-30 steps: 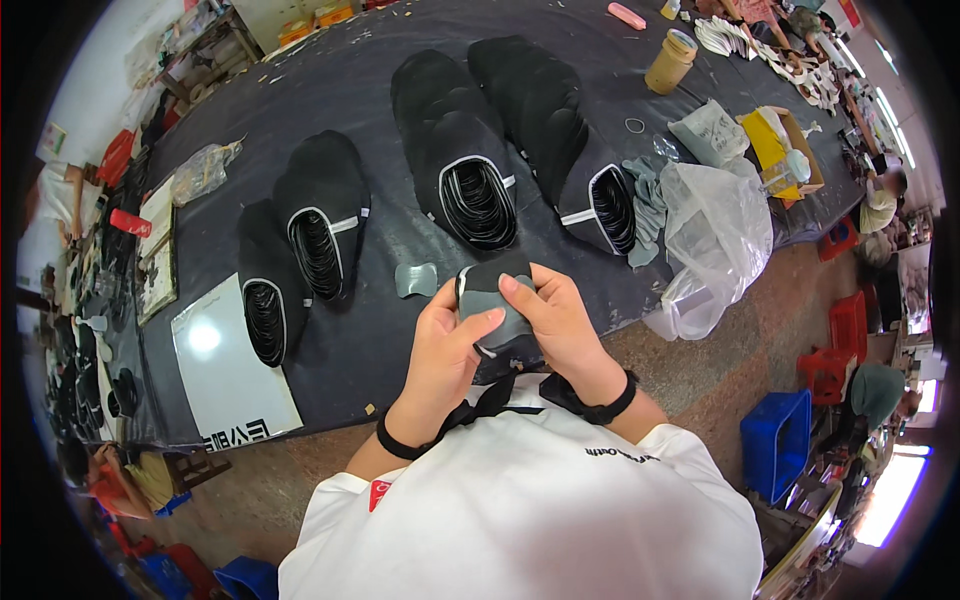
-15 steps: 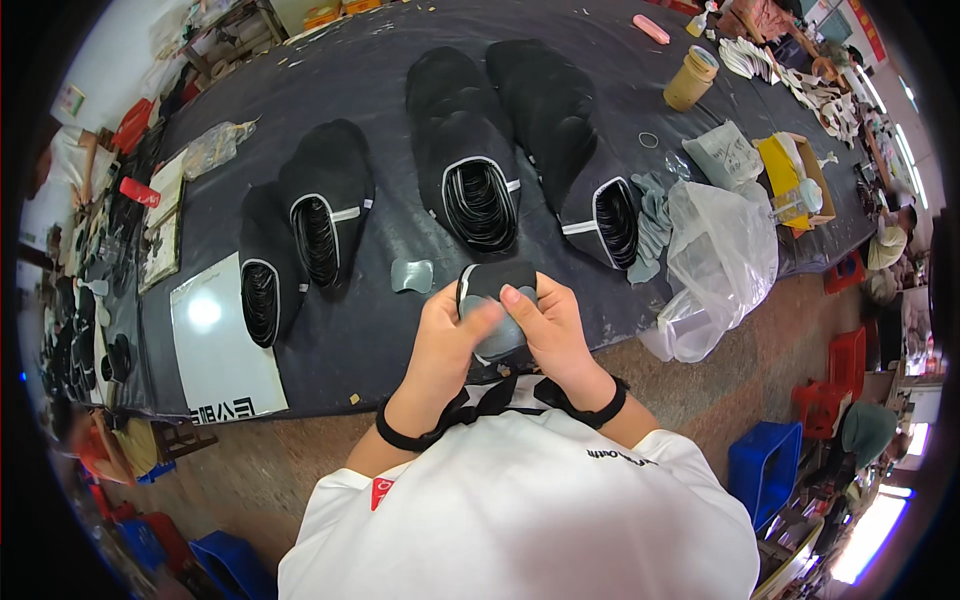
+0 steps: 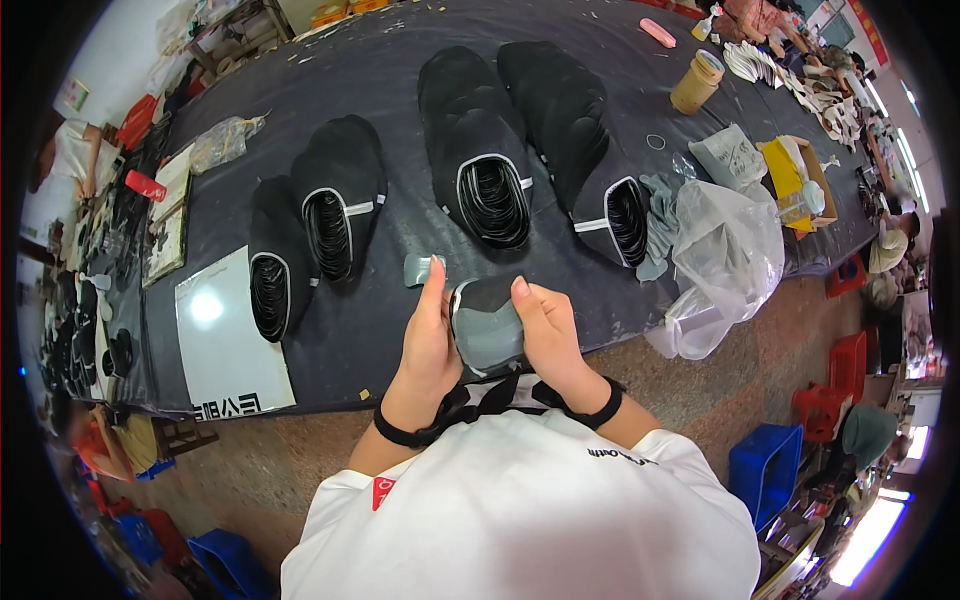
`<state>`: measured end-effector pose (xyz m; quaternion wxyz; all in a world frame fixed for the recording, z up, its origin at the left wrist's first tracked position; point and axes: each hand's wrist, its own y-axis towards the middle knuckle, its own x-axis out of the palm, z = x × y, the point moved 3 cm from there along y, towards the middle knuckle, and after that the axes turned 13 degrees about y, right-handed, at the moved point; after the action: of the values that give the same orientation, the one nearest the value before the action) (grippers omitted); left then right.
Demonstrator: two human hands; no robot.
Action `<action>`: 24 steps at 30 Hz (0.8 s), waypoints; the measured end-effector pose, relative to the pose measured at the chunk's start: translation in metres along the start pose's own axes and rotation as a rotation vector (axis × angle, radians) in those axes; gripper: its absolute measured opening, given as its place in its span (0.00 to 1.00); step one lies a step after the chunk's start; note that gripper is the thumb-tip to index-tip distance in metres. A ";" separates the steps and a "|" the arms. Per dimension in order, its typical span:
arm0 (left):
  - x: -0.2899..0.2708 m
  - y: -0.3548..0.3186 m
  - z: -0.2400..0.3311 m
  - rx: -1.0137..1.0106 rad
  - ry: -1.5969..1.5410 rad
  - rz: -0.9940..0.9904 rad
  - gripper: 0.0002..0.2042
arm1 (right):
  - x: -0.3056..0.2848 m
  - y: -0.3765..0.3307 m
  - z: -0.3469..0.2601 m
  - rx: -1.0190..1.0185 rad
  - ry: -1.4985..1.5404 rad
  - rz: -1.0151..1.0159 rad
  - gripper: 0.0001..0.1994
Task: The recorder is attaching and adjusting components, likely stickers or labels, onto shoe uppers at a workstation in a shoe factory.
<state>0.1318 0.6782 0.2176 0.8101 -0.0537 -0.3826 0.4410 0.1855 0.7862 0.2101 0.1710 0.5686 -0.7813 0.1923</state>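
Between my hands, close to the table's front edge, is a black fabric shoe upper [image 3: 484, 292] with a pale edge and a smooth grey curved patch [image 3: 488, 335] on it. My right hand [image 3: 552, 332] grips its right side, thumb on top. At its left side my left hand [image 3: 430, 345] holds it with the fingers partly hidden behind, the thumb lifted upright. Just beyond the left thumb, a similar grey patch [image 3: 415, 270] lies on the table. Farther off are nested stacks of black uppers with white-trimmed openings: two larger ones [image 3: 468, 120] and two smaller ones [image 3: 345, 165].
The table has a dark cover [image 3: 370, 350]. A white board [image 3: 230, 340] lies at left. On the right are a clear plastic bag [image 3: 725, 260], grey cloth scraps [image 3: 655, 225], a yellow box [image 3: 790, 175] and a jar [image 3: 697, 82]. Blue stools [image 3: 765, 475] stand on the floor.
My left thumb has lifted off the grey patch and now points up. The upper has turned, showing more of the patch. The view has shifted slightly.
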 end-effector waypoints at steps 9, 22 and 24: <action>-0.024 -0.012 0.006 0.149 0.356 -0.076 0.18 | 0.024 -0.003 0.015 0.019 0.127 0.018 0.09; -0.021 -0.014 0.018 0.580 0.928 -0.132 0.22 | 0.007 0.002 0.049 -0.028 -0.122 0.271 0.22; -0.020 -0.005 0.020 0.596 1.119 -0.137 0.28 | -0.003 0.003 0.050 -0.108 -0.151 0.247 0.19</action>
<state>0.1153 0.6555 0.2225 0.8940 -0.0236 0.2349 0.3808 0.1806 0.7644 0.1649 0.1172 0.4710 -0.8651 0.1263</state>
